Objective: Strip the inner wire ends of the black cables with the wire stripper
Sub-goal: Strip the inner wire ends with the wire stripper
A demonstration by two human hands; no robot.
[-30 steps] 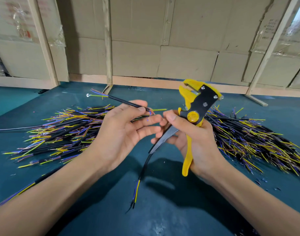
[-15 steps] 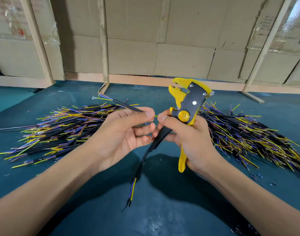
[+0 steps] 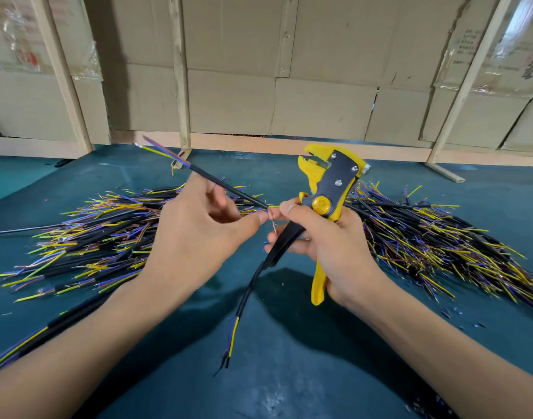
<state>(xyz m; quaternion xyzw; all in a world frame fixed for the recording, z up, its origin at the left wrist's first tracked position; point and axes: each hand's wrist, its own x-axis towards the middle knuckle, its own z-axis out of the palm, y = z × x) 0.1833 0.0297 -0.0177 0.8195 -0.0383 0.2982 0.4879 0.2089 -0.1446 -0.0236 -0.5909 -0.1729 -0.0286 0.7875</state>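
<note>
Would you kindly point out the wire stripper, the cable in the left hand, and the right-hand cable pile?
wire stripper (image 3: pixel 337 182), head view, on its dark side plate.
cable (image 3: pixel 226 186), head view, on its black sheath.
right-hand cable pile (image 3: pixel 440 246), head view, mid-pile.

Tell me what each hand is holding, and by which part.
The left hand pinches a black cable near its close end. The right hand grips the wire stripper by its handles, with another cable.

Left hand (image 3: pixel 195 234) pinching cable (image 3: pixel 229 187), right hand (image 3: pixel 328 246) gripping stripper (image 3: pixel 334 182)
</note>
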